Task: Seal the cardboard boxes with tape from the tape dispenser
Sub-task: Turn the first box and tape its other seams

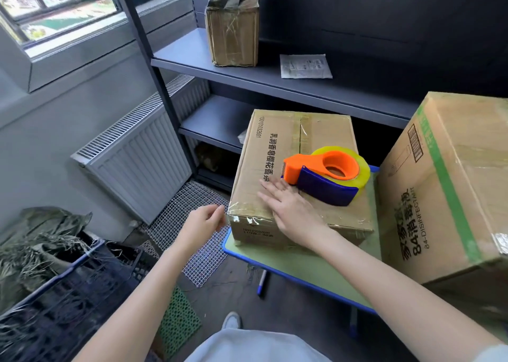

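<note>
I am looking at the big box point(453, 191) standing at the right, touching the smaller box point(297, 169) that is sitting on the green table point(302, 265). The tape dispenser point(327, 176) is lying on top of the smaller box, toward its right side. My right hand point(291, 213) is pressing flat on that lid, fingers straight, their tips just beside the dispenser's orange nose. My left hand point(202, 222) is hovering by the box's near left corner, fingers curled; I cannot tell whether they are pinching tape.
</note>
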`<state>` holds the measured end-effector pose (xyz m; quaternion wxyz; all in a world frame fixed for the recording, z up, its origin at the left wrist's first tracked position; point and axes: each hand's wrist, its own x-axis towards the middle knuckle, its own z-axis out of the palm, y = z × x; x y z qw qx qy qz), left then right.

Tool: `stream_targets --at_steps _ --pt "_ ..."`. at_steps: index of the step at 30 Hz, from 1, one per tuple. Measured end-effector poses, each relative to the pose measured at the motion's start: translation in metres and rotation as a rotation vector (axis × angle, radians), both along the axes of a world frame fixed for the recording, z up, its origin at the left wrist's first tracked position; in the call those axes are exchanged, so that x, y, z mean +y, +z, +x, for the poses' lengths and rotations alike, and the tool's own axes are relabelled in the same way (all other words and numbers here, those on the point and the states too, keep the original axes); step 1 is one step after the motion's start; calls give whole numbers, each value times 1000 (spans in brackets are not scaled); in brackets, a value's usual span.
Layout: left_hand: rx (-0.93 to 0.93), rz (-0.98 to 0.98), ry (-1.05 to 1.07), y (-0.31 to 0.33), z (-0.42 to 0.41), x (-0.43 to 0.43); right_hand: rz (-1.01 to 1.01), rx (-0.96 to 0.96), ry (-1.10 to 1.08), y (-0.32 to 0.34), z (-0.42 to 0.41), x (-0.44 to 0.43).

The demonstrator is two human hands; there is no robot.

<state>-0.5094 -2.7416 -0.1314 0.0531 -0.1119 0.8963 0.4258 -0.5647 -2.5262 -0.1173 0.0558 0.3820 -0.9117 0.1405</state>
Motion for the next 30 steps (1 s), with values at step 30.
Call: stream_targets --at_steps 30 --pt "508 -371 -480 -23 -35 -41 38 56 220 -33 -29 -66"
